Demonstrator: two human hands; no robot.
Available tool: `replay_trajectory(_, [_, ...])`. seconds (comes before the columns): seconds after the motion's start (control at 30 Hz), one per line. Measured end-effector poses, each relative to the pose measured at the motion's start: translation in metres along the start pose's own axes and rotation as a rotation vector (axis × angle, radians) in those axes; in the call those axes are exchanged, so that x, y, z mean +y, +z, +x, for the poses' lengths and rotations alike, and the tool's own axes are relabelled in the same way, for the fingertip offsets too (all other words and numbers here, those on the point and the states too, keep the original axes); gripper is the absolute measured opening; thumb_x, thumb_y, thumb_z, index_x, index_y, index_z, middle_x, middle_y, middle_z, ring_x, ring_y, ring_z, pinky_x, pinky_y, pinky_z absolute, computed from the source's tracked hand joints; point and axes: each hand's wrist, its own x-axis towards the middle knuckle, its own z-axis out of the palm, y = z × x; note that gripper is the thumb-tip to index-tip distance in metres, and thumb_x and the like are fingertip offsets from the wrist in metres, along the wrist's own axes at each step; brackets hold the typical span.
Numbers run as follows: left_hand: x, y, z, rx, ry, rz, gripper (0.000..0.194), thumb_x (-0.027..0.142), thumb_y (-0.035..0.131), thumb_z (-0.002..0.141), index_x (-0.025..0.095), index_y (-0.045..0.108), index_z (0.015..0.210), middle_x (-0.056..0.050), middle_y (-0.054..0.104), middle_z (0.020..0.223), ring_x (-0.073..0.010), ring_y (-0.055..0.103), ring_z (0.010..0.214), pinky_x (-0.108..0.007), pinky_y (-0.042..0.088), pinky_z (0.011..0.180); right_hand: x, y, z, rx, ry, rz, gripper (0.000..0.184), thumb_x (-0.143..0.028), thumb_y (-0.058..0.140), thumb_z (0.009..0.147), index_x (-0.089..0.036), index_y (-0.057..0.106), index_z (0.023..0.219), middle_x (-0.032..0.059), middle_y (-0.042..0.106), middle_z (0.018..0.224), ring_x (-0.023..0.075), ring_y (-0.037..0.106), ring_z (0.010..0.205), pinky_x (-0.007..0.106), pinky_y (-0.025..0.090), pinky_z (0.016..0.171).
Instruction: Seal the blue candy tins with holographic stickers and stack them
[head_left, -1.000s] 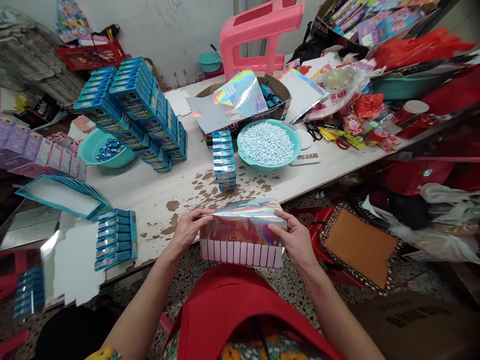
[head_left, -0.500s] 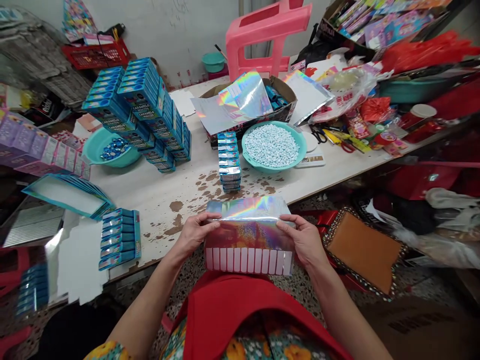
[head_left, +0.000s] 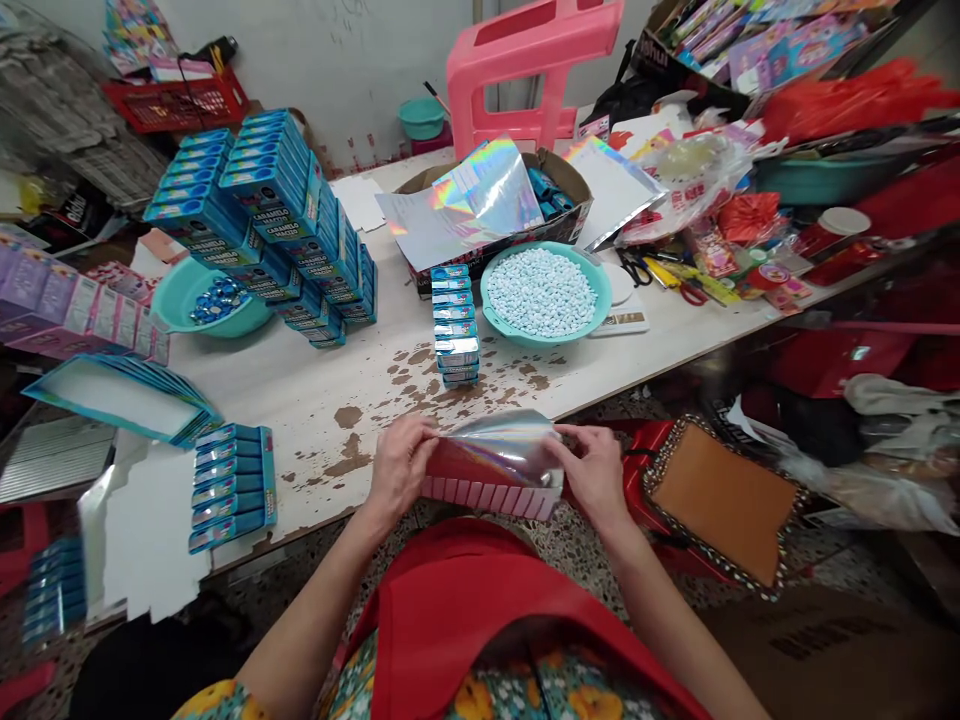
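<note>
A shiny holographic sheet of stickers, with a row of pale rectangular labels along its lower part, is held up in front of my red apron. My left hand pinches its left edge, and my right hand grips its right edge between thumb and fingers. The sheet bows between the two hands. Just beyond it on the table stands a row of small blue boxes. Beside that row sits a turquoise bowl full of small pale candies.
Stacked blue candy boxes rise at the left near a second turquoise bowl. A carton with more holographic sheets stands behind the candies. Scissors and markers lie at the right. A pink stool stands at the back.
The holographic sheet has gone from nearly flat to bowed, its lower part tilting away. My hands have drawn slightly closer together. The view has shifted slightly.
</note>
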Motion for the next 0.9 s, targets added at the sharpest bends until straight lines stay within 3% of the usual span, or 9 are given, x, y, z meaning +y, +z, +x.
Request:
replay_trajectory(0.03, [0.003, 0.006, -0.002, -0.052, 0.04, -0.004, 0.017, 0.03, 0.053, 0.084, 0.023, 0.069, 0.082, -0.007, 0.062, 0.093, -0.022, 0.052, 0.094, -0.036, 0.032, 0.093, -0.006, 0.005, -0.004, 0.025, -0.151, -0.128, 0.044, -0.051, 0.072, 0.063, -0.022, 0.069, 0.096, 0.0108, 0.061, 0.106, 0.03, 0.05, 0.105, 0.046, 0.039, 0.089])
replay_trajectory(0.1, [0.01, 0.019, -0.007, -0.162, 0.109, -0.018, 0.019, 0.032, 0.052, 0.084, 0.023, 0.068, 0.084, -0.007, 0.062, 0.078, -0.0196, 0.054, 0.078, -0.033, 0.034, 0.086, -0.019, 0.019, -0.014, -0.081, -0.429, -0.292, 0.039, -0.045, 0.072, 0.067, -0.027, 0.067, 0.101, 0.0088, 0.057, 0.117, 0.0303, 0.042, 0.117, 0.047, 0.029, 0.099])
replay_trajectory(0.2, [0.017, 0.032, -0.011, -0.252, 0.164, -0.003, 0.02, 0.033, 0.05, 0.085, 0.023, 0.068, 0.083, -0.007, 0.063, 0.075, -0.0185, 0.053, 0.073, -0.029, 0.035, 0.077, -0.035, 0.042, -0.026, -0.375, -0.609, -0.38, 0.013, -0.03, 0.063, 0.08, -0.028, 0.068, 0.091, 0.0042, 0.067, 0.098, 0.0237, 0.052, 0.105, 0.045, 0.023, 0.101])
replay_trajectory(0.27, [0.016, 0.029, -0.01, -0.251, 0.138, 0.031, 0.021, 0.034, 0.05, 0.086, 0.023, 0.067, 0.085, -0.006, 0.065, 0.079, -0.0181, 0.055, 0.073, -0.027, 0.035, 0.072, -0.035, 0.051, -0.028, -0.454, -0.597, -0.408, 0.012, -0.028, 0.057, 0.085, -0.026, 0.068, 0.084, 0.0025, 0.069, 0.084, 0.0196, 0.058, 0.089, 0.041, 0.027, 0.097])
replay_trajectory(0.37, [-0.001, 0.009, -0.006, -0.203, 0.029, 0.048, 0.02, 0.035, 0.05, 0.085, 0.024, 0.067, 0.085, -0.003, 0.067, 0.081, -0.0171, 0.056, 0.072, -0.025, 0.035, 0.067, -0.018, 0.049, -0.017, -0.489, -0.553, -0.421, 0.016, -0.035, 0.057, 0.085, -0.026, 0.07, 0.085, 0.003, 0.07, 0.081, 0.0184, 0.059, 0.081, 0.034, 0.034, 0.086])
replay_trajectory(0.47, [-0.032, -0.014, -0.004, -0.123, -0.112, 0.045, 0.019, 0.037, 0.053, 0.082, 0.024, 0.067, 0.081, -0.002, 0.067, 0.079, -0.017, 0.056, 0.07, -0.024, 0.035, 0.065, 0.009, 0.041, 0.001, -0.506, -0.484, -0.435, 0.016, -0.036, 0.058, 0.084, -0.027, 0.071, 0.086, 0.0031, 0.072, 0.082, 0.0185, 0.06, 0.078, 0.03, 0.037, 0.08])
replay_trajectory(0.57, [-0.067, -0.024, -0.008, -0.089, -0.2, 0.066, 0.02, 0.039, 0.054, 0.08, 0.024, 0.066, 0.079, -0.001, 0.067, 0.078, -0.0173, 0.057, 0.07, -0.023, 0.036, 0.064, 0.03, 0.048, 0.018, -0.577, -0.391, -0.388, 0.016, -0.035, 0.057, 0.083, -0.029, 0.071, 0.086, 0.002, 0.072, 0.081, 0.0188, 0.062, 0.076, 0.028, 0.04, 0.074])
replay_trajectory(0.73, [-0.126, -0.032, -0.014, -0.088, -0.272, 0.183, 0.024, 0.038, 0.045, 0.083, 0.025, 0.065, 0.088, -0.002, 0.069, 0.083, -0.0189, 0.061, 0.076, -0.024, 0.04, 0.07, 0.037, 0.1, 0.03, -0.706, -0.338, -0.24, 0.021, -0.025, 0.05, 0.084, -0.026, 0.069, 0.094, 0.0024, 0.072, 0.085, 0.0188, 0.063, 0.079, 0.026, 0.043, 0.069])
replay_trajectory(0.9, [-0.182, -0.055, -0.015, -0.155, -0.343, 0.259, 0.027, 0.037, 0.042, 0.084, 0.025, 0.064, 0.095, -0.003, 0.07, 0.097, -0.0205, 0.063, 0.087, -0.024, 0.042, 0.073, 0.028, 0.159, 0.033, -0.772, -0.295, -0.205, 0.02, -0.019, 0.051, 0.082, -0.022, 0.069, 0.091, 0.0029, 0.071, 0.081, 0.0174, 0.063, 0.074, 0.025, 0.043, 0.067])
